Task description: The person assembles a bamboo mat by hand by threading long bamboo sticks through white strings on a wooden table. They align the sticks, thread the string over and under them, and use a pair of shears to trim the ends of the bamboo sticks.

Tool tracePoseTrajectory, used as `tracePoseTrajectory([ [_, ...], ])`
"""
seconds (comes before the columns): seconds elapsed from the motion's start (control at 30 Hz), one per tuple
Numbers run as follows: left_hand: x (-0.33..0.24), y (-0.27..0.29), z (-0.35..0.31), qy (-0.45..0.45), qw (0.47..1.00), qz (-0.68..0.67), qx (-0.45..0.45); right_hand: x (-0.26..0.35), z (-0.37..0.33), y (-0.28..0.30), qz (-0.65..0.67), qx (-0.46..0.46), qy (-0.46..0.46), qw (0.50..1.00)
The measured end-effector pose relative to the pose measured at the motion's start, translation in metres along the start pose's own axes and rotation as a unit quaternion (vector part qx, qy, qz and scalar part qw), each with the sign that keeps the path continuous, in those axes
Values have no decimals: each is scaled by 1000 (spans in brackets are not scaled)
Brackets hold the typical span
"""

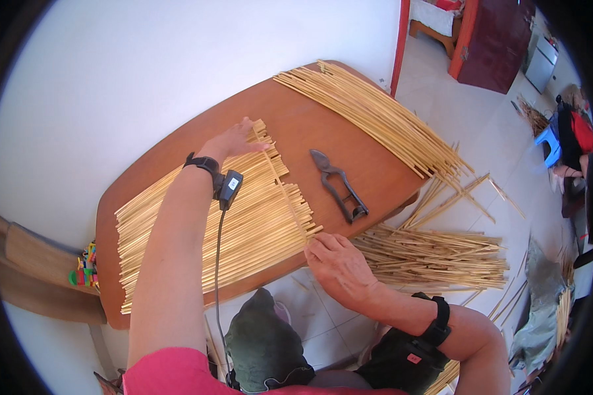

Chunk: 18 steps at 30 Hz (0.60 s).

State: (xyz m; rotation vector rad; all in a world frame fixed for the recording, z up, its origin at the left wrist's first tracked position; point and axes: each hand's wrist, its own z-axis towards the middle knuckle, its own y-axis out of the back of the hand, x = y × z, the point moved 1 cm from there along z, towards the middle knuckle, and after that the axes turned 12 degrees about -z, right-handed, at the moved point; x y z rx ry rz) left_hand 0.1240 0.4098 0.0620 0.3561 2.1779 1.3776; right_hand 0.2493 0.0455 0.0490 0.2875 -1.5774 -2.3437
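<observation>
A wide row of short pale bamboo sticks (178, 224) lies side by side on the brown wooden table (290, 118). One thin stick (284, 194) lies crosswise over the row. My left hand (234, 141) reaches to the far end of that stick and touches its tip and the row's far edge. My right hand (336, 263) pinches the near end of the same stick at the table's front edge. Both wrists wear black bands, and a small black device with a cable hangs from the left one.
Metal shears (339, 185) lie on the table to the right of the row. A bundle of long sticks (375, 115) spans the table's far right edge. More cut sticks (435, 257) are piled on the tiled floor, and a blue stool (550, 146) stands far right.
</observation>
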Motion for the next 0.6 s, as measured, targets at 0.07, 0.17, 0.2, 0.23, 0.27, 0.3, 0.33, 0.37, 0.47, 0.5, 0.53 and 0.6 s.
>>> tracePoseTrajectory([
  [0.07,-2,-1,-4,13,1000,7,-3,2,-1,1,43,27,-12,999],
  [0.17,-7,-2,-2,9,1000,18,-11,-1,-6,-2,32,14,-11,999],
  [0.2,-5,-2,-2,3,1000,24,-14,2,-4,2,28,11,-6,1000],
  [0.23,-2,-1,-2,4,1000,24,-19,7,-3,9,21,1,-14,1000],
  [0.27,0,-1,0,2,1000,24,-16,14,-1,18,15,-8,-23,1000],
  [0.3,0,1,0,0,1000,26,-13,23,-2,31,13,-12,-22,1000],
  [0.33,1,1,0,-2,1000,28,-14,34,-3,47,66,-32,8,997],
  [0.37,3,1,-1,-16,999,16,-26,45,-5,58,119,-52,37,991],
  [0.47,-10,-5,14,-105,993,-41,-14,75,-24,63,99,-11,62,993],
  [0.5,0,-4,18,-112,993,-37,-23,88,-31,58,113,96,79,986],
  [0.53,19,-2,18,-112,993,-31,-31,96,-31,54,134,200,98,966],
  [0.6,14,-8,31,-188,978,17,-94,95,-27,52,147,330,120,925],
])
